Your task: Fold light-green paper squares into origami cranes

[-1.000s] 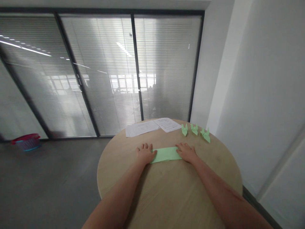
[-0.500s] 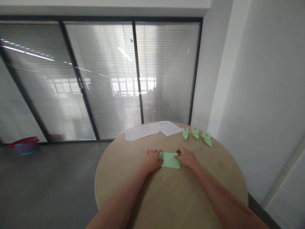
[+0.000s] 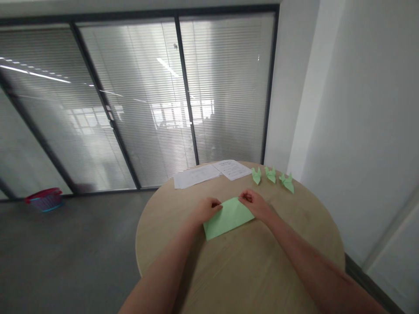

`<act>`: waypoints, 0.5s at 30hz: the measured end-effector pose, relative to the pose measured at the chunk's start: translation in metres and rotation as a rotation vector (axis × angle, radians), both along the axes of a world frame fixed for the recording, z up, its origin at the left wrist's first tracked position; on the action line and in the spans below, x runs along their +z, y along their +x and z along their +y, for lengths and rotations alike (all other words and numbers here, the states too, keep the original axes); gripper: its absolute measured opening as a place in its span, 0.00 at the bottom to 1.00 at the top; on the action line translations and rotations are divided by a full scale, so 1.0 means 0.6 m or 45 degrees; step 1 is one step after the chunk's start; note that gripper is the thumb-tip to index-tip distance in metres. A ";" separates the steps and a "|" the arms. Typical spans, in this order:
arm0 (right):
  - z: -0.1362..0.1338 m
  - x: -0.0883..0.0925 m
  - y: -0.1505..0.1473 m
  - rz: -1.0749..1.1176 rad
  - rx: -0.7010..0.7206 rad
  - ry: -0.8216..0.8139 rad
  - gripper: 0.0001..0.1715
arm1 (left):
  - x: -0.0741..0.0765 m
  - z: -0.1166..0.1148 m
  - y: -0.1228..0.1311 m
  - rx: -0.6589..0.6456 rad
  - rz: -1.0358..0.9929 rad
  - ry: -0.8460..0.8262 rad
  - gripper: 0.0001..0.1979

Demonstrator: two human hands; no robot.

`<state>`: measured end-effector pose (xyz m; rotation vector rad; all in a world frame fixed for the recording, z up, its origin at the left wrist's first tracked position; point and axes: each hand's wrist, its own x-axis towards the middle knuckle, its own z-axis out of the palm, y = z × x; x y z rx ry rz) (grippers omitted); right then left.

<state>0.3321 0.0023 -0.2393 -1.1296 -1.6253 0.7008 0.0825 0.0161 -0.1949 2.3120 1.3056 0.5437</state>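
A light green sheet of paper, now a long rectangle set at a slant, is between my hands above the round wooden table. My left hand pinches its far edge toward the left, thumb and fingers together. At the far right corner my right hand holds the paper between thumb and curled fingers. Beyond my right hand stand three folded green paper birds: one on the left, one in the middle and one on the right.
White sheets and a printed page lie at the back of the table. A red and blue basket sits on the floor at left. Glass partitions with blinds stand behind, and a white wall rises at right.
The green paper has opened out from a smaller folded rectangle into a longer one and turned to a slant. Both hands have moved up to its far edge. The view has shifted slightly.
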 end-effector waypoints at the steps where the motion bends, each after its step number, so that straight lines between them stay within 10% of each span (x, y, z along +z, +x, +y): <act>1: -0.002 0.002 -0.001 0.027 0.021 -0.002 0.13 | 0.001 -0.001 0.000 -0.017 -0.036 -0.038 0.15; 15: -0.017 0.013 0.013 0.184 0.196 -0.380 0.37 | 0.001 0.000 -0.012 0.057 -0.422 -0.255 0.18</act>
